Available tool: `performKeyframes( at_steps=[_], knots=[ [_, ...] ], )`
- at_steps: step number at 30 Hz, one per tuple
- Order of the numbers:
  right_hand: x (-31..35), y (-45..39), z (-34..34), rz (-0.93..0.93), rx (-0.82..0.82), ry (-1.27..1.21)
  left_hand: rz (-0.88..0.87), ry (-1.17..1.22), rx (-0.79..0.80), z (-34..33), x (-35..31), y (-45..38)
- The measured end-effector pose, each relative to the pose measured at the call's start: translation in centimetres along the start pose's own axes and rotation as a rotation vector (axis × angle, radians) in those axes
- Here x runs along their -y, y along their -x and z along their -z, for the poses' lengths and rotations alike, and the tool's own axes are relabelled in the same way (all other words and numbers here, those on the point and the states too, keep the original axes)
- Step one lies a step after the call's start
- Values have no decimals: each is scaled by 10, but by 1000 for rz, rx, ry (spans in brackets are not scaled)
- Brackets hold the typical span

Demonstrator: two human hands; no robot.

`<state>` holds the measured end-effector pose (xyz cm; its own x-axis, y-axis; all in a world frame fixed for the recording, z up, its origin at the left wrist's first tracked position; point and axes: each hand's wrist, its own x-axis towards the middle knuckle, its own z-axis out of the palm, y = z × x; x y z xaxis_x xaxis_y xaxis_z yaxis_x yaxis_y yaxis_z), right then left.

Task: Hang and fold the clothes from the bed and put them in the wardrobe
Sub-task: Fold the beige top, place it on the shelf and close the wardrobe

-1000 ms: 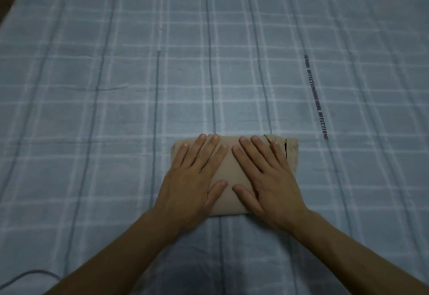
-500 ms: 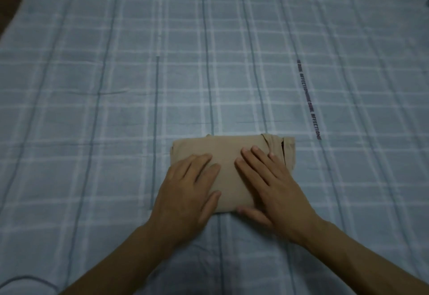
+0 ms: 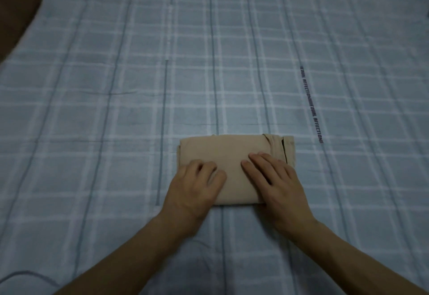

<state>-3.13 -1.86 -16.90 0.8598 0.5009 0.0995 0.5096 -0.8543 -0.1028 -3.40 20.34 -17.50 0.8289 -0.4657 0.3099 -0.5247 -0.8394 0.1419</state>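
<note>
Both hands lie palm-down on the near edge of the folded shirt (image 3: 232, 155) on the bed (image 3: 116, 108), left hand (image 3: 192, 190) with fingers curled, right hand (image 3: 278, 185) with fingers spread flat, gripping nothing.

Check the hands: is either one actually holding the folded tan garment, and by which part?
Nothing is held. Left hand and right hand lie on the near part of the folded tan garment, which lies on the bed; no grip.
</note>
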Motion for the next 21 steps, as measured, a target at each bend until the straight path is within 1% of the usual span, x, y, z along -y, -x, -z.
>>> performKeyframes(
  at_steps=[2, 5, 9, 13, 15, 19, 21],
  knots=[
    [0, -4, 6, -6, -48, -15, -19, -70, 9, 11, 1, -12],
    [1, -11, 33, -63, -67, -81, -30, -143, -13, 48, 0, -25],
    [13, -23, 97, -5, -106, -110, 11, -187, -41, 120, -10, -34],
    [33, -28, 186, 68, -215, -115, 146, -208, -58, 210, -32, -36],
    [50, -25, 238, 87, -240, -124, 191, -219, -82, 264, -48, -35],
    [97, -18, 347, 128, -268, -131, 253, -301, -142, 380, -78, -18],
    [126, -16, 399, 191, -293, -132, 296, -333, -170, 440, -90, -2]
  ],
)
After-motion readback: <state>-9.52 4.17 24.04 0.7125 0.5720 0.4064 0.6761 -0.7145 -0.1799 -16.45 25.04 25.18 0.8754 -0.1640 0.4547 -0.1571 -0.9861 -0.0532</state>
